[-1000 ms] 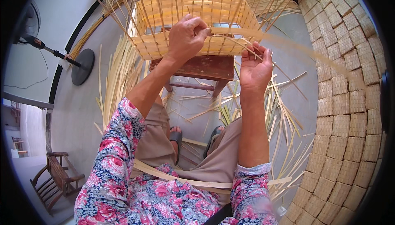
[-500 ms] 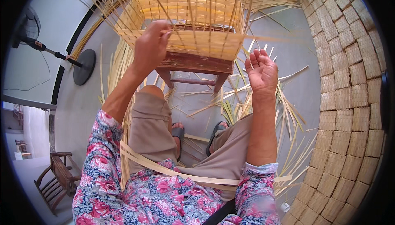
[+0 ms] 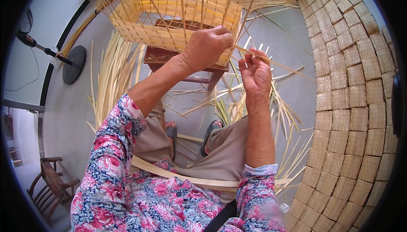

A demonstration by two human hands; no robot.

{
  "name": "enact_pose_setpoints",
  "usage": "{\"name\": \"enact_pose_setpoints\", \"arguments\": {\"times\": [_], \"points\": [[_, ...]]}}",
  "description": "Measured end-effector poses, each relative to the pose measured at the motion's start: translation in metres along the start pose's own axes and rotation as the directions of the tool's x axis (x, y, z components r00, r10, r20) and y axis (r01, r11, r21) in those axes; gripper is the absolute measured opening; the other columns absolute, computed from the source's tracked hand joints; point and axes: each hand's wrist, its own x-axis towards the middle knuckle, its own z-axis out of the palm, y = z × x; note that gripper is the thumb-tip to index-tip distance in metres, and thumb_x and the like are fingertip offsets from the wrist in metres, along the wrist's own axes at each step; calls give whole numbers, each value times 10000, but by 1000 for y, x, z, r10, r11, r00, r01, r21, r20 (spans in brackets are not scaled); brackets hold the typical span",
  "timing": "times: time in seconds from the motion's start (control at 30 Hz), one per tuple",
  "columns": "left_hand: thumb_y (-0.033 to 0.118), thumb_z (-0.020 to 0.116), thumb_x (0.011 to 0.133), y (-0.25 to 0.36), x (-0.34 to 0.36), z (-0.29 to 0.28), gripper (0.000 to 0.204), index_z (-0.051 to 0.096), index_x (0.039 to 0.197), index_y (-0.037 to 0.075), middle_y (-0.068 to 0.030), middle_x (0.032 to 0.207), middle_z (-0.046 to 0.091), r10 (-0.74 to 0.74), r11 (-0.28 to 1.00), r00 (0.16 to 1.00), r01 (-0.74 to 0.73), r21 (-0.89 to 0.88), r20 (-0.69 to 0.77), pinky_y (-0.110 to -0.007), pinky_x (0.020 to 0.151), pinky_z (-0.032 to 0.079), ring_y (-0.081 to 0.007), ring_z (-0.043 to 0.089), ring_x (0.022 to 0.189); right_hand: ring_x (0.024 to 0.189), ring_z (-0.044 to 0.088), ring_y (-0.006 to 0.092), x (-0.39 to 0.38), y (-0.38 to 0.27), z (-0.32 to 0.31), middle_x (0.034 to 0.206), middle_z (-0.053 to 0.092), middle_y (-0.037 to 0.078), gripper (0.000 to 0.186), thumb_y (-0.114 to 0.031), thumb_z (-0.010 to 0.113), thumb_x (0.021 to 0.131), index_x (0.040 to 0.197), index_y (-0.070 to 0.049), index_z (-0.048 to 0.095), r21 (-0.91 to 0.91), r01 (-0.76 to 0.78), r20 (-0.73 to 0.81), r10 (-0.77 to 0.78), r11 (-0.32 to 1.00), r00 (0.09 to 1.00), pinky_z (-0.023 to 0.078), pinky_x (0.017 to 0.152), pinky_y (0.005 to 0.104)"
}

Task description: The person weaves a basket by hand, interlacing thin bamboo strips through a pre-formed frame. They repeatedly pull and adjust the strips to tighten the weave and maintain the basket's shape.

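Observation:
A half-woven bamboo basket [image 3: 169,3], with tall stakes rising from its rim, rests on a worn red-brown wooden stool [image 3: 157,57]. My left hand [image 3: 205,49] is closed at the basket's near right corner, pinching a thin bamboo strip [image 3: 282,65]. From there the strip runs to the right and trails off past my right hand [image 3: 256,74]. The curled fingers of that hand, palm up, hold the strip beside the basket corner. My left hand hides part of the near wall. Flat bamboo strips [image 3: 203,182] lie across my lap.
Loose bamboo strips [image 3: 116,75] lie on the floor left of the stool, with scattered offcuts [image 3: 229,109] at its right. A fan base [image 3: 74,65] stands at the left, and a wooden chair [image 3: 57,181] is lower left. Stacked woven blocks [image 3: 347,124] line the right side.
My left hand has moved right along the near rim to the corner. My right hand's fingers now hold the strip, which was a blur above them. The view has shifted slightly.

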Motion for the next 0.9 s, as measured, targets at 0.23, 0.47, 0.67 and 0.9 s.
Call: {"name": "enact_pose_setpoints", "arguments": {"times": [0.23,0.47,0.67,0.9], "points": [[108,692,885,-13,14,-11,90,628,904,48,-96,848,621,-42,939,997,63,-338,69,-367,683,503,-283,637,787,834,521,43,-23,13,41,1051,598,-18,424,-38,562,1016,1433,-116,566,-590,488,413,-280,643,867,480,682,169],[77,705,891,-25,16,-13,99,637,942,26,-86,851,617,57,910,989,5,-414,137,-355,688,493,-233,624,774,788,496,95,-29,12,66,877,511,2,640,9,607,959,1553,-76,384,-725,672,568,-421,150,707,462,718,242],[63,706,896,-33,19,-15,97,649,966,26,-62,862,622,5,860,984,86,-503,178,-324,715,493,-195,623,797,770,491,99,-1,5,66,864,525,4,325,-131,716,946,1216,6,597,-693,717,618,-447,78,646,455,684,257],[67,701,906,-35,20,-8,78,647,947,27,-51,835,611,-84,873,985,144,-465,148,-298,705,486,-162,593,764,962,645,167,1,8,53,975,644,91,112,-87,624,998,1064,-15,569,-488,441,258,-358,753,897,560,833,308]]}}
